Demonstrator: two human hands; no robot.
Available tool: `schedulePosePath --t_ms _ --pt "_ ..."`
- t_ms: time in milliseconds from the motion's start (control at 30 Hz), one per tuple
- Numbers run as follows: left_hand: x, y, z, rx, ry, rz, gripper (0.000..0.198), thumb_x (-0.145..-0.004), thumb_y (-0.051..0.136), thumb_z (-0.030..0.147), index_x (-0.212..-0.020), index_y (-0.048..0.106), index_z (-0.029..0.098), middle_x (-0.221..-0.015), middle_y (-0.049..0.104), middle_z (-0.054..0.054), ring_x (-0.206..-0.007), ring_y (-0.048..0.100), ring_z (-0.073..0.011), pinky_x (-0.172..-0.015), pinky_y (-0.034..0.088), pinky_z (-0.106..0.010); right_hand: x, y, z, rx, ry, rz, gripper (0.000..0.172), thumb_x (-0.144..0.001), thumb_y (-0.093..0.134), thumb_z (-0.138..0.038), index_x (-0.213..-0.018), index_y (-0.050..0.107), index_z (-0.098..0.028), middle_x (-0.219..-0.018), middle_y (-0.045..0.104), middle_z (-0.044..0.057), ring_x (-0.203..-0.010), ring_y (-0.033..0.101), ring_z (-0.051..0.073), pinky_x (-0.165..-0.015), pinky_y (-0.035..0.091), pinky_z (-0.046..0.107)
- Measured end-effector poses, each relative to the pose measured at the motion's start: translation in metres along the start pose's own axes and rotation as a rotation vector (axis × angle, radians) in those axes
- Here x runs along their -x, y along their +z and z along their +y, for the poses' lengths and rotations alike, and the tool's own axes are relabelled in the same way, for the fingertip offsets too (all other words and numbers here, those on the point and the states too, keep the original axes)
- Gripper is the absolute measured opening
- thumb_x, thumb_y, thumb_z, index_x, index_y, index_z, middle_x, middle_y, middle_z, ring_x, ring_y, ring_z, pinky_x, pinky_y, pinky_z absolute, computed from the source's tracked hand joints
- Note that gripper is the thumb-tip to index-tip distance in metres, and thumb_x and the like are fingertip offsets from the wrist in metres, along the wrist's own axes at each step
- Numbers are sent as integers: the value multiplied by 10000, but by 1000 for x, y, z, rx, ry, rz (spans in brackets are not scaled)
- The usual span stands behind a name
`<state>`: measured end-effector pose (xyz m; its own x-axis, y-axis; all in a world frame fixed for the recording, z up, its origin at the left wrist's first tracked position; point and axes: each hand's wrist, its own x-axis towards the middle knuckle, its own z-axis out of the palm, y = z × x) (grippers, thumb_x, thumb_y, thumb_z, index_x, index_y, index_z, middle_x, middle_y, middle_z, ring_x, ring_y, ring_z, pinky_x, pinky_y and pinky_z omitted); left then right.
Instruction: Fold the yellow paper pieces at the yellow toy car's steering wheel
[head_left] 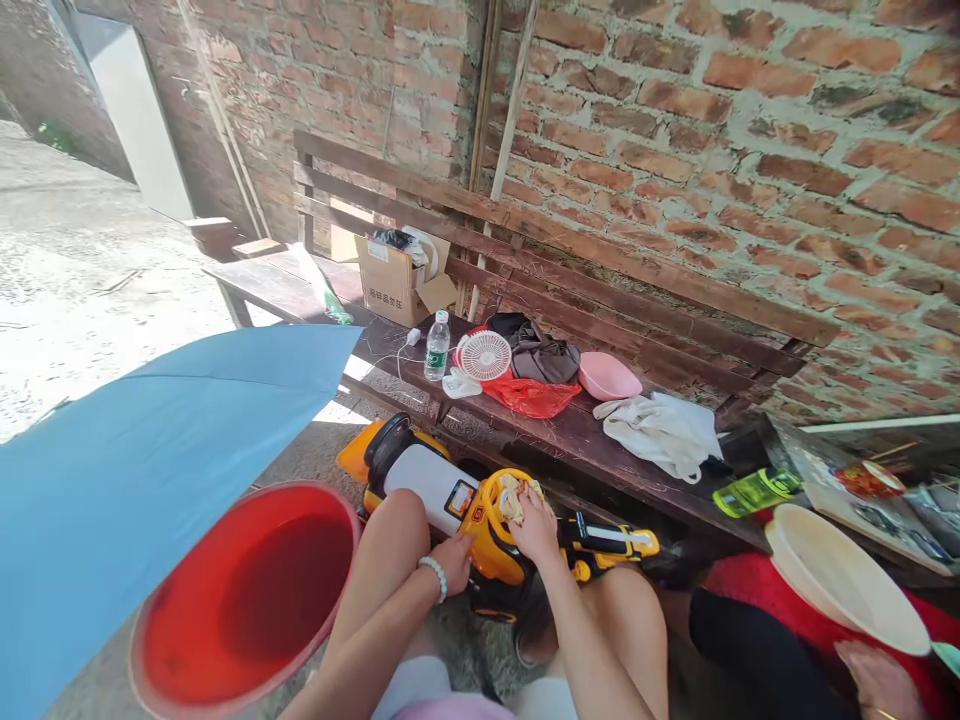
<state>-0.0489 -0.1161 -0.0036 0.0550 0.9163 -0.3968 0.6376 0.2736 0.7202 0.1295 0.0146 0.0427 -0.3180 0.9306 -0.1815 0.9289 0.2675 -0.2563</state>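
A yellow, white and black toy truck [450, 490] stands on the ground in front of my knees. My left hand [452, 562], with a pale bead bracelet at the wrist, grips the yellow side of the toy. My right hand [534, 522] is closed on a crumpled pale cloth [514, 497] and presses it on the top of the toy's yellow cab. A red basin [240, 600] holding dark water sits to the left of my left knee.
A dark wooden bench [570, 430] along the brick wall carries a cardboard box [394, 275], water bottle [437, 346], small fan [484, 355], red bag [529, 395], pink bowl [607, 377] and white cloth [664, 430]. A blue umbrella [127, 480] covers the left. Another person's hand [877, 680] and a white bowl [840, 575] are at the right.
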Motion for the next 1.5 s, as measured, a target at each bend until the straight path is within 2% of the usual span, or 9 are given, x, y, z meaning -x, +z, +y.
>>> schedulePosePath --t_ms 167,400,567,800,900,967,1100,1300,1500 --pt "6 -4 7 -75 13 -42 571 -904 546 190 -1475 552 192 -1498 603 -157 -1355 602 -333 -1165 466 -464 11 10 -1 135 -27 5 557 -893 644 -366 -1430 615 -220 -1496 569 126 -1299 570 290 -1091 447 364" --pt "9 -5 8 -83 36 -102 558 -893 557 240 -1450 583 220 -1418 650 -145 -1300 638 -351 -1111 514 -490 34 6 -21 233 -33 -30 450 -860 611 -197 -1306 663 -221 -1356 615 137 -1262 575 300 -1006 481 361" --pt "4 -9 4 -45 45 -95 593 -880 561 317 -1473 572 282 -1417 664 -91 -1281 651 -345 -1131 508 -522 44 13 -24 190 -127 -137 368 -839 623 -179 -1193 700 -245 -1251 657 119 -1192 616 299 -991 480 371" --pt "-1 -6 1 -7 31 -65 670 -873 542 315 -1541 499 285 -1475 637 -73 -1334 618 -322 -1169 480 -473 46 10 -5 -18 -92 -153 390 -851 605 -210 -1227 700 -244 -1251 691 92 -1177 654 253 -984 489 326" --pt "0 -2 7 -30 22 -17 808 -846 548 252 -1633 367 246 -1610 518 -91 -1449 510 -319 -1227 412 -470 54 3 5 -49 -117 -67 460 -826 583 -164 -1262 706 -240 -1307 686 99 -1222 639 262 -1033 486 341" --pt "1 -1 14 -86 28 38 893 -805 572 204 -1661 319 201 -1726 336 -106 -1580 313 -327 -1279 327 -478 55 -4 7 -28 -180 -6 484 -810 573 -140 -1268 710 -218 -1325 675 108 -1243 618 268 -1068 473 345" --pt "0 3 29 -193 94 38 937 -776 594 184 -1668 311 184 -1795 44 -93 -1649 13 -333 -1314 194 -547 38 -18 -7 34 -283 59 470 -844 561 -146 -1290 700 -198 -1360 647 119 -1248 573 266 -1096 447 355" --pt "-8 15 45 -305 38 28 912 -801 608 233 -1658 321 116 -1765 171 -186 -1643 98 -342 -1323 133 -528 -12 -13 -39 91 -479 -99 381 -888 563 -157 -1231 705 -242 -1647 443 65 -1474 374 270 -1141 375 428" --pt "-10 10 47 -460 28 -23 967 -802 575 210 -1691 203 135 -1770 -26 -160 -1645 64 -329 -1297 190 -532 -44 -20 -31 57 -413 -106 333 -901 590 -155 -1204 703 -237 -1390 650 77 -1315 522 243 -1038 429 345"
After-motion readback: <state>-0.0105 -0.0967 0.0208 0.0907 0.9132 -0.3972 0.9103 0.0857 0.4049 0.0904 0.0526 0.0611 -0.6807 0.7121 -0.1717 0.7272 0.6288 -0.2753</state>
